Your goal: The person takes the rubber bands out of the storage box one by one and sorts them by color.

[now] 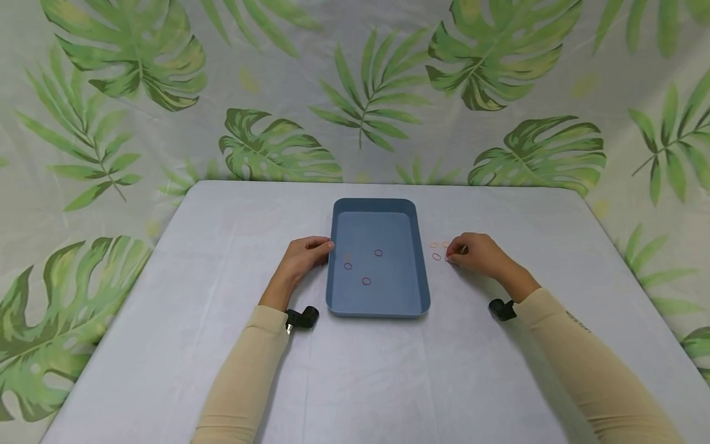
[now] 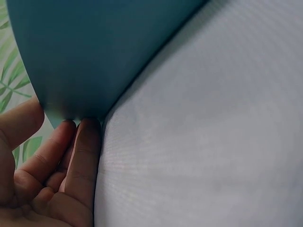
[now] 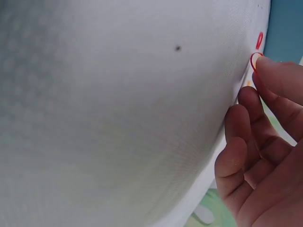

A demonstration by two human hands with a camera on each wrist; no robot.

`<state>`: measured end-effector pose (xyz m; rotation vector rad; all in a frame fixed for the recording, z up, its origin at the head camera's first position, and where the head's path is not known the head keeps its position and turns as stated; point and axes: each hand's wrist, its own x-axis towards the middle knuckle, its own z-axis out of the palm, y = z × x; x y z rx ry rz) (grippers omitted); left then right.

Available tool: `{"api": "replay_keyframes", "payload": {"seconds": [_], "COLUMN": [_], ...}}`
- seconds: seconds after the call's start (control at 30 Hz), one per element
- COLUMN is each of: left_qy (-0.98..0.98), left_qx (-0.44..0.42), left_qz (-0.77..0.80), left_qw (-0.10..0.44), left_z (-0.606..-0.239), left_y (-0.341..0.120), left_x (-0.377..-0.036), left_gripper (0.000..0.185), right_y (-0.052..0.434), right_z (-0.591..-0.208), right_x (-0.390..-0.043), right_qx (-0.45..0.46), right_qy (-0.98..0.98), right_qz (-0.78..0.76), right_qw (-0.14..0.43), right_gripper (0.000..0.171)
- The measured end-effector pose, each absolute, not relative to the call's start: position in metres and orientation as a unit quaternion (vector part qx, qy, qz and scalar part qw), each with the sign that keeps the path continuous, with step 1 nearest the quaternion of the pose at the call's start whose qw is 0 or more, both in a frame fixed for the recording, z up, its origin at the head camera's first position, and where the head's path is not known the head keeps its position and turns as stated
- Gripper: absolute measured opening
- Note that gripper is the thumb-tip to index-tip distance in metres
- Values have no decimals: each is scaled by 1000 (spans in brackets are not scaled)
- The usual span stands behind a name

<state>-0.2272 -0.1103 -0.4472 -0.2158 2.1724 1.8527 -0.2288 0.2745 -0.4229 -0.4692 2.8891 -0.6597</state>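
A blue tray lies in the middle of the table with several small rubber bands in it. My left hand holds the tray's left rim, thumb on top; its fingers press the tray's outer wall. To the right of the tray, three small bands lie on the cloth. My right hand is curled over them and pinches the nearest one with its fingertips. In the right wrist view a fingertip covers the edge of an orange-red band; a red band lies just beyond.
The table is covered with a pale grey cloth. A leaf-print curtain hangs behind and at both sides. A small black camera sits on each wrist.
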Motion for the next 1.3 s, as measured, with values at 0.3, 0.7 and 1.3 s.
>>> {"api": "replay_keyframes", "payload": {"seconds": [0.3, 0.7, 1.3], "left_qy": [755, 755, 753], "left_qx": [-71, -71, -66], "left_qz": [638, 639, 642], "left_qw": [133, 131, 128], "left_z": [-448, -449, -448], "left_y": [-110, -110, -111], "left_x": [-227, -229, -226], "left_gripper": [41, 40, 41], "right_y": [274, 275, 224], "right_z": [-422, -407, -365], "right_x": [-228, -230, -241], "right_qx": [-176, -186, -284], "right_qy": [956, 953, 927], "right_qz": [-230, -238, -244], "right_qw": [51, 6, -1], "right_gripper": [8, 18, 20]}}
